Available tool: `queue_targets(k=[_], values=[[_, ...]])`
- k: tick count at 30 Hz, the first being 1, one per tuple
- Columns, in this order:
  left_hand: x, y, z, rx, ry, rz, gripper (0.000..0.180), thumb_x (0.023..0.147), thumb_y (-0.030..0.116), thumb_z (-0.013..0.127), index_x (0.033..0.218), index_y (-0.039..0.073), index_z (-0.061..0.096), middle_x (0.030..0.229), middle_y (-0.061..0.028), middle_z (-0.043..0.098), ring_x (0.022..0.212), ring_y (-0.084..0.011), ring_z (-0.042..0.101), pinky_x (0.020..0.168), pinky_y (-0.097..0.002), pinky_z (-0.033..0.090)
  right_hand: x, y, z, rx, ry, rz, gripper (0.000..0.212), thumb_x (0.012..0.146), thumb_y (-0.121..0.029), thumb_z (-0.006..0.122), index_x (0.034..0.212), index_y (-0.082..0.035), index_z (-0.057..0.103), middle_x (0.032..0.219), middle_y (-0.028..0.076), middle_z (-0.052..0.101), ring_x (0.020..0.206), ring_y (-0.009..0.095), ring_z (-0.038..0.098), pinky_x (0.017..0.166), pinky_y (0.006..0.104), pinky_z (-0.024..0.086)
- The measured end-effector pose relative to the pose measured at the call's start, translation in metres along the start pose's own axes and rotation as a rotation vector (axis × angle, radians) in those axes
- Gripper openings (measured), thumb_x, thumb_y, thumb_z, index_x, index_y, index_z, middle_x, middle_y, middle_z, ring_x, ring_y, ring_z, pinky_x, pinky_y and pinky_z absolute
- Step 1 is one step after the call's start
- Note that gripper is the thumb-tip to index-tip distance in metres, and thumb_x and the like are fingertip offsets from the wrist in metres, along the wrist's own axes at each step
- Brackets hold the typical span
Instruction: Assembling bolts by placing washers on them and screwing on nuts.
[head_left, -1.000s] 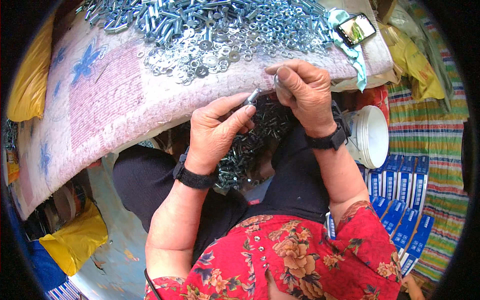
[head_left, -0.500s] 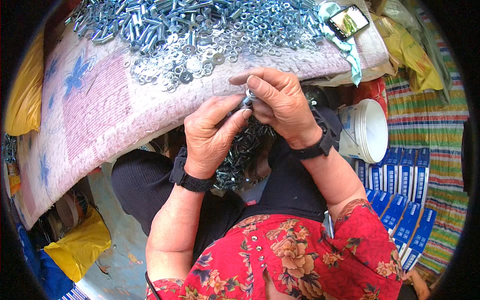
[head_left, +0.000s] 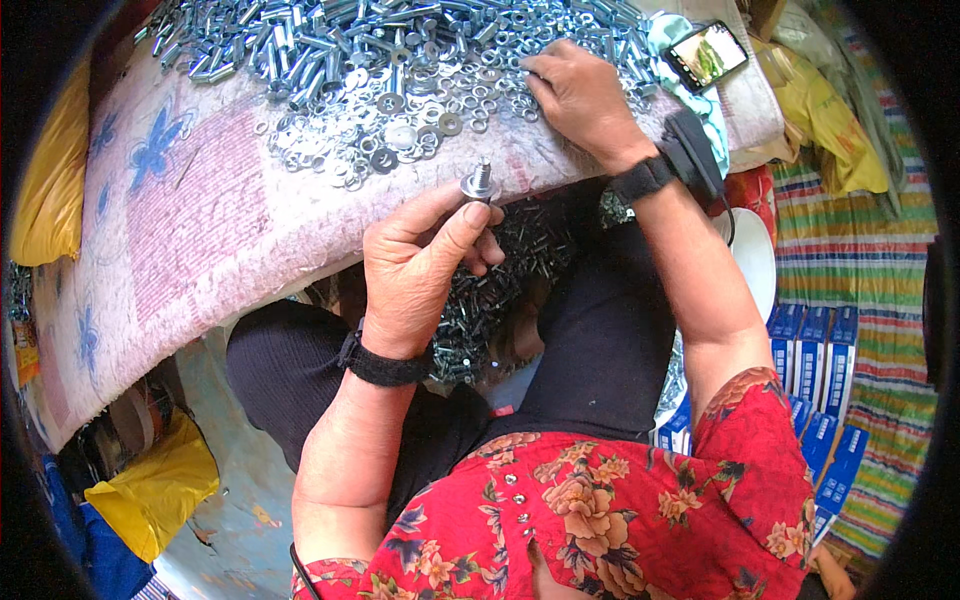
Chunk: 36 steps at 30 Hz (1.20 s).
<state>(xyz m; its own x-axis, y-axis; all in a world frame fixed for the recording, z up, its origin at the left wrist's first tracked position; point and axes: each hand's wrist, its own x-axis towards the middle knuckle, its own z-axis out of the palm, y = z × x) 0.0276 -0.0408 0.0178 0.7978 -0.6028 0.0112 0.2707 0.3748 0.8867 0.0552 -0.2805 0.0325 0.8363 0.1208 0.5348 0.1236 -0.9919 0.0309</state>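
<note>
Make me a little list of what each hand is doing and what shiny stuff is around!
left hand: holds a small silver bolt with a washer on it, thread end up
right hand: rests in the loose silver washers and nuts
surface: pink flowered cloth
far edge: pile of silver bolts
lap: heap of assembled bolts
nearby: phone on the cloth

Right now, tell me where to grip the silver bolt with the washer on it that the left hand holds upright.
Grip the silver bolt by its bare threaded tip, from above: it stands upright, and the left hand covers everything below the round flat washer.
</note>
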Motion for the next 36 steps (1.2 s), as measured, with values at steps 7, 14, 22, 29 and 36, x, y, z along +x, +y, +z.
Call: queue_targets(k=[7,14,22,29,36], values=[[0.001,-0.002,-0.003,-0.030,0.002,0.004,0.020,0.087,0.014,0.054,0.099,-0.001,0.060,0.083,-0.0104,0.064,0.059,-0.0102,0.057,0.050,-0.0200,0.044,0.011,0.004,0.003,-0.152,-0.114,-0.034,0.012,0.077,-0.015,0.056,0.074,-0.003,0.054,0.074,0.014,0.057,0.068,0.032,0.059,0.061,0.0395,0.048],[-0.002,-0.002,-0.004,-0.006,-0.017,-0.031,0.021,0.088,0.014,0.053,0.101,0.000,0.060,0.082,-0.0091,0.064,0.059,-0.0093,0.056,0.050,-0.0194,0.043,-0.006,-0.050,-0.047,0.894,-0.067,0.293,0.006,0.076,-0.007,0.062,0.076,-0.001,0.061,0.067,0.008,0.063,0.062,0.009,0.060,0.056,0.0220,0.048],[-0.005,0.001,-0.007,0.056,-0.064,0.002,0.022,0.087,0.016,0.054,0.103,0.002,0.060,0.082,-0.0064,0.064,0.061,-0.0082,0.057,0.052,-0.0185,0.042,-0.031,-0.087,-0.064,1.045,-0.050,0.190,0.006,0.074,0.002,0.064,0.078,0.000,0.060,0.088,0.008,0.063,0.075,0.009,0.059,0.064,0.0204,0.049],[-0.008,0.001,-0.008,0.085,-0.105,-0.002,0.022,0.086,0.016,0.056,0.102,0.002,0.061,0.083,-0.0042,0.064,0.063,-0.0074,0.056,0.053,-0.0191,0.042,-0.029,-0.090,-0.070,1.050,-0.059,0.175,0.008,0.073,0.002,0.064,0.079,-0.001,0.061,0.087,0.007,0.063,0.075,0.010,0.061,0.066,0.0220,0.050],[-0.009,0.000,-0.011,0.158,-0.100,0.011,0.021,0.084,0.013,0.059,0.101,0.002,0.061,0.081,-0.0034,0.063,0.063,-0.0071,0.056,0.055,-0.0195,0.043,-0.023,-0.092,-0.074,0.921,-0.087,0.096,0.028,0.072,-0.004,0.068,0.097,-0.004,0.057,0.078,0.005,0.063,0.068,0.009,0.060,0.060,0.0219,0.049]])
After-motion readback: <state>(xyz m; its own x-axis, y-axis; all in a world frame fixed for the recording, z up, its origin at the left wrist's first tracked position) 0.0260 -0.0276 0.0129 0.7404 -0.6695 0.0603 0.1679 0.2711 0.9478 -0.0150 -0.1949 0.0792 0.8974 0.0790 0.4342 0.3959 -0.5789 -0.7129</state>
